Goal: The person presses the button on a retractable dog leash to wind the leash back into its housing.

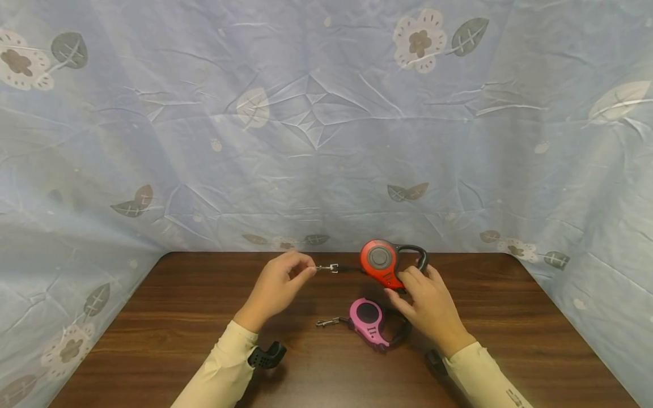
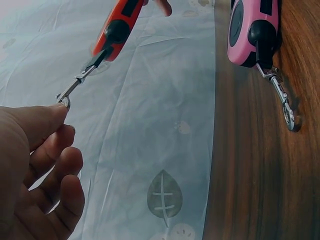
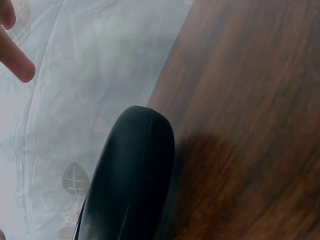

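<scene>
A red retractable dog leash (image 1: 386, 279) with a black loop handle is raised over the back of the table. The right hand (image 1: 431, 303) pinches its lower end beside the handle. To its left, the thumb and index finger of the left hand (image 1: 278, 283) pinch the leash's metal snap hook (image 2: 75, 90); the other left fingers are loosely curled. Between hook and casing runs a short dark strap (image 1: 349, 268). Nearer the person, a pink retractable leash (image 1: 365, 323) lies on the table below the right hand, its own snap hook (image 2: 282, 97) pointing left.
The brown wooden tabletop (image 1: 168, 334) ends at a pale blue floral cloth (image 1: 316, 170) hanging behind and around it. A black wristband (image 1: 267, 356) sits at the left wrist. In the right wrist view, a black handle (image 3: 127, 175) stands close to the camera.
</scene>
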Motion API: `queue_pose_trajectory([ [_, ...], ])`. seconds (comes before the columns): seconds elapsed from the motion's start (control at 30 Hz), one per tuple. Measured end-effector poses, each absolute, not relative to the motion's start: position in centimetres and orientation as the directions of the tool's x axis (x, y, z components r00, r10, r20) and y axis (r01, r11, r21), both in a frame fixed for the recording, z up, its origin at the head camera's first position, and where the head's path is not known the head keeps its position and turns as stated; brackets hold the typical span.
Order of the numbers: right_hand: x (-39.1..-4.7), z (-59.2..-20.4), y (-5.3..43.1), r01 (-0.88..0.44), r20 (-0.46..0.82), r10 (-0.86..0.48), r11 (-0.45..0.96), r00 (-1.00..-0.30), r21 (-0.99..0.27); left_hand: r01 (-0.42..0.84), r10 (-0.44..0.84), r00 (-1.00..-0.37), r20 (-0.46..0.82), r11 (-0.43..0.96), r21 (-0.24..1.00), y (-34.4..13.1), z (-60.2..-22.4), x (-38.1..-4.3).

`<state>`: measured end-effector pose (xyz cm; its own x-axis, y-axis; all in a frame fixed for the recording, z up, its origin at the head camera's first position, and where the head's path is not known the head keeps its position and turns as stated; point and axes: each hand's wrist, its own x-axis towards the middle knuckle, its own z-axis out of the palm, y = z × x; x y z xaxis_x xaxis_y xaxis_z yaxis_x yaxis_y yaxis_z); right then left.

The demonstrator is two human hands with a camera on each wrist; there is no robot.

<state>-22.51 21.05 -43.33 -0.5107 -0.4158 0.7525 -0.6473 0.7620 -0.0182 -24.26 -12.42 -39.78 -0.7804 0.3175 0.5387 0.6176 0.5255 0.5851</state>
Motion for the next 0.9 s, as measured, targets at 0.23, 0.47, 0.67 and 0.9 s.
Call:
queue_pose_trajectory([
  [0.23,-22.62,-43.43,20.91,-0.666,0.767,-0.427,0.746,-0.478,0.001,0.616,0.326,-0.78,0.533,0.545,0.568,-12.21,-39.9,-24.31],
  [0.47,-22.53,-43.46,20.76,-0.671,0.77,-0.43,0.741,-0.472,0.002,0.629,0.348,-0.771,0.533,0.547,0.552,-12.01,-39.94,-24.22],
  [0.67,-22.45,-43.51,20.59,-0.676,0.764,-0.44,0.737,-0.472,0.008,0.65,0.382,-0.755,0.532,0.539,0.536,-11.81,-40.04,-24.19],
  [0.9,-22.37,-43.51,20.6,-0.671,0.759,-0.441,0.741,-0.478,0.008,0.661,0.393,-0.745,0.538,0.538,0.523,-11.61,-40.03,-24.11],
])
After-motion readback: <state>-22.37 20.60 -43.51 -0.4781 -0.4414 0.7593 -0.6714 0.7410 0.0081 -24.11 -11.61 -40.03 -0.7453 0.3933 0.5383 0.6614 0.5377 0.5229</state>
